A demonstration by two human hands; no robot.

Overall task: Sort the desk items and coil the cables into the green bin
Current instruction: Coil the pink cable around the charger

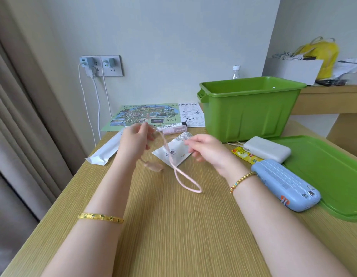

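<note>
My left hand (136, 139) grips a pink cable (178, 176) above the desk; its plug end dangles below the wrist and a loop hangs down onto the wood. My right hand (205, 149) hovers to the right of the cable with fingers curled, blurred, and I cannot tell whether it touches the cable. The green bin (251, 110) stands open at the back right, its lid (331, 172) lying flat beside it. A white power bank (267, 148), a blue power bank (285, 184), a yellow sachet (244, 155), a white pouch (173, 150) and a pink tube (174, 129) lie around.
A long white packet (106, 149) lies at the left edge. A map leaflet (145, 115) and a printed sheet (191, 114) lie at the back. Chargers with white cords hang from the wall socket (102, 65). A bottle (236, 72) stands behind the bin.
</note>
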